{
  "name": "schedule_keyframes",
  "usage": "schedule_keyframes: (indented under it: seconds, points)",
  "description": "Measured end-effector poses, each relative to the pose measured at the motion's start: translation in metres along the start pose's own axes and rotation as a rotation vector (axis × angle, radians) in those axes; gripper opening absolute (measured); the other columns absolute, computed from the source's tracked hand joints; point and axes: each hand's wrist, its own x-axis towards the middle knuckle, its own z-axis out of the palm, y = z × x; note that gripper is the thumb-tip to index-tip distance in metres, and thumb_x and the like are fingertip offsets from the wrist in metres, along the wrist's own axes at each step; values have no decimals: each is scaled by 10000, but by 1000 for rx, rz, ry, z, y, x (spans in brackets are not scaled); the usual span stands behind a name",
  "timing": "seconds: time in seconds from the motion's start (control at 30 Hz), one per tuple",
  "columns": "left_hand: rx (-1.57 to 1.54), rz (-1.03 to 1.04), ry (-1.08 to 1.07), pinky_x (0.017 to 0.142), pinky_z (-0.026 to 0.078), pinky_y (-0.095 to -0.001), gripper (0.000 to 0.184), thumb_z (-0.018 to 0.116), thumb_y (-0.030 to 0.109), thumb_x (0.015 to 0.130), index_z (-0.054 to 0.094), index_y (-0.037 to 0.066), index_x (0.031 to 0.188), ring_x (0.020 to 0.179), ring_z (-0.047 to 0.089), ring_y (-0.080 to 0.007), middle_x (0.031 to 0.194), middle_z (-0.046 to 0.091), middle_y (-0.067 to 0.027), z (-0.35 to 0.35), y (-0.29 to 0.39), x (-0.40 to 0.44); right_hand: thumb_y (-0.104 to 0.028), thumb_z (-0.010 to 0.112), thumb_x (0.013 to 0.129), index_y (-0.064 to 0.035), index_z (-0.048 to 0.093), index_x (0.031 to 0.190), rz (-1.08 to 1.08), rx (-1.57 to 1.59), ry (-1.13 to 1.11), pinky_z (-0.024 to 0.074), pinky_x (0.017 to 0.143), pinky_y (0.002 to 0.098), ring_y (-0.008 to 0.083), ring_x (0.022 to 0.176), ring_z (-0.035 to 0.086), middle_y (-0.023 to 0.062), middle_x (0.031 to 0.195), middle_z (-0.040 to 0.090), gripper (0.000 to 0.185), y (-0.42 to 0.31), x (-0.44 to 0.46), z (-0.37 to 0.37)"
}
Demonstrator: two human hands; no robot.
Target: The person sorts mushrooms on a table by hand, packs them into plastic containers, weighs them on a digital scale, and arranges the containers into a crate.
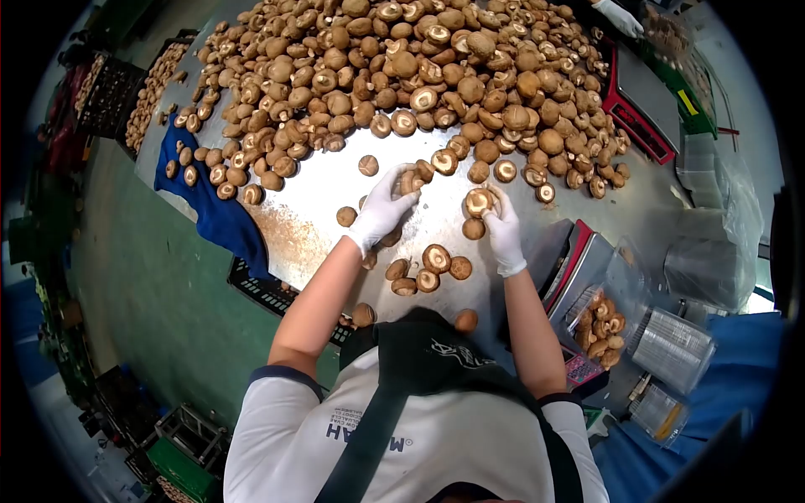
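My left hand (382, 211), in a white glove, is closed around a brown shiitake mushroom (411, 181); another mushroom touches it near the fingertips. My right hand (505, 233), gloved too, grips a shiitake mushroom (479, 202) with its pale gill side up. Just below that one lies a mushroom (474, 229) on the metal table (314, 197). Between my forearms sits a small group of mushrooms (436, 258), some gills up. A few single mushrooms (346, 216) lie around my left hand, partly hidden by it.
A large heap of shiitake (402, 63) covers the table's far side. A blue cloth (205, 197) hangs over the left edge. At right are a scale (579, 268), a clear tray of mushrooms (600, 329) and stacked plastic trays (672, 350). Another person's gloved hand (619, 17) shows near a red scale (633, 117).
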Motion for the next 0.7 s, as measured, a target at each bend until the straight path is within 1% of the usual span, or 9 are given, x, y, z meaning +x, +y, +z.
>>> schedule_keyframes:
  seconds: [0.07, 0.1, 0.13, 0.2, 0.4, 0.5, 0.53, 0.63, 0.7]
  points:
    - [-302, 96, -120, 1013, 490, -350, 634, 682, 96, 878, 382, 47, 1435, 1126, 616, -216, 1248, 586, -133, 3, -4, -13, 64, 440, 912, 86, 419, 1377, -3, -37, 4, 423, 1047, 314, 217, 1225, 531, 163, 1312, 543, 467, -3, -12, -12]
    - [-456, 64, -165, 1073, 452, -367, 673, 684, 61, 862, 357, 17, 1449, 1185, 588, -237, 1312, 553, -142, 6, -5, -21, 61, 427, 917, 99, 410, 1381, -4, -54, 1, 417, 1057, 316, 223, 1239, 524, 163, 1314, 544, 466, -7, -18, -14]
    - [-524, 78, -196, 1078, 447, -375, 686, 694, 64, 856, 355, 15, 1451, 1210, 570, -240, 1344, 528, -147, 10, -7, -29, 53, 417, 944, 61, 392, 1408, -34, -35, -14, 429, 1059, 316, 214, 1230, 538, 137, 1359, 518, 465, -7, -22, -16]
    - [-634, 125, -260, 1108, 417, -383, 723, 719, 72, 836, 350, 15, 1455, 1280, 514, -250, 1409, 470, -159, 17, -11, -39, 58, 400, 935, 56, 390, 1417, 5, -94, 64, 435, 1051, 319, 220, 1231, 539, 148, 1368, 509, 482, -17, -33, -20]
    - [-608, 12, -232, 1143, 368, -384, 710, 646, 83, 878, 290, 67, 1493, 1325, 469, -267, 1445, 441, -151, 25, -11, -72, 42, 387, 923, 51, 325, 1469, 30, 93, 141, 396, 1088, 351, 248, 1289, 493, 180, 1399, 481, 550, -35, -59, -21]
    - [-609, -48, -261, 1127, 394, -376, 705, 632, 80, 888, 281, 55, 1498, 1319, 479, -258, 1419, 457, -157, 36, -13, -85, 24, 416, 941, 55, 310, 1474, 2, 42, 85, 392, 1092, 355, 242, 1300, 481, 185, 1424, 451, 544, -47, -74, -13]
    - [-590, -75, -266, 1113, 412, -369, 705, 636, 86, 892, 279, 45, 1498, 1307, 494, -264, 1406, 464, -159, 40, -12, -89, 27, 434, 940, 82, 320, 1458, -40, 61, 81, 420, 1054, 299, 202, 1234, 528, 161, 1373, 504, 533, -46, -78, -12]
    - [-654, -82, -356, 1104, 418, -348, 652, 584, 26, 895, 318, 60, 1489, 1267, 521, -246, 1376, 471, -150, 52, -19, -97, 20, 437, 944, 84, 317, 1461, -79, 43, 58, 419, 1055, 299, 200, 1236, 527, 165, 1381, 500, 535, -52, -89, -6]
    - [-684, -90, -380, 1093, 428, -341, 674, 594, 20, 884, 305, 53, 1492, 1271, 522, -243, 1386, 464, -143, 59, -20, -103, 34, 463, 938, 80, 309, 1467, -87, 28, 41, 406, 1075, 314, 214, 1255, 516, 171, 1390, 493, 554, -59, -98, -2]
